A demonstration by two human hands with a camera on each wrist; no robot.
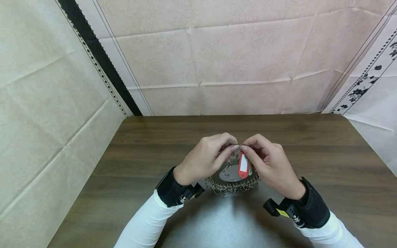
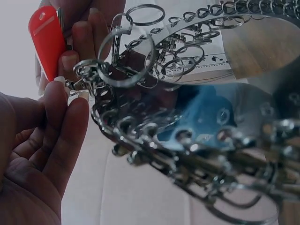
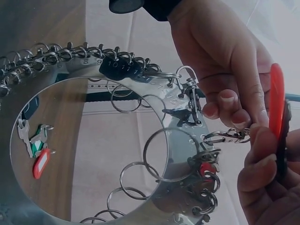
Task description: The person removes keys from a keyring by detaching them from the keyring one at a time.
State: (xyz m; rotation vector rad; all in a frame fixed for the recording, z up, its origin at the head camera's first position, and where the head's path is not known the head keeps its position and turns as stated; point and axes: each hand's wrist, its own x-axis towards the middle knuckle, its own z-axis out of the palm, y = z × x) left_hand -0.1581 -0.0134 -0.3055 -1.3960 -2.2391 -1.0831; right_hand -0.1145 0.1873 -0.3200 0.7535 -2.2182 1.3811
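Both hands meet above the table at a round metal key ring holder (image 1: 209, 181), its rim lined with small clips and split rings. My left hand (image 1: 209, 156) pinches a small metal snap clip (image 3: 227, 136) at the holder's edge between thumb and fingers. Close beside it, my right hand (image 1: 270, 162) pinches at the same spot, with a red key tag (image 1: 244, 165) hanging at its fingertips. The tag has a white label, and a key (image 3: 283, 140) lies against its back. In the right wrist view the holder stands tilted, showing numbers on its plate.
Through the holder's opening, keys with a red tag (image 3: 41, 164) and a green tag (image 3: 37, 140) show on the wooden table (image 1: 155, 137). Patterned cloth (image 1: 242, 62) hangs behind the table's far edge. Each wrist wears a black band with a camera.
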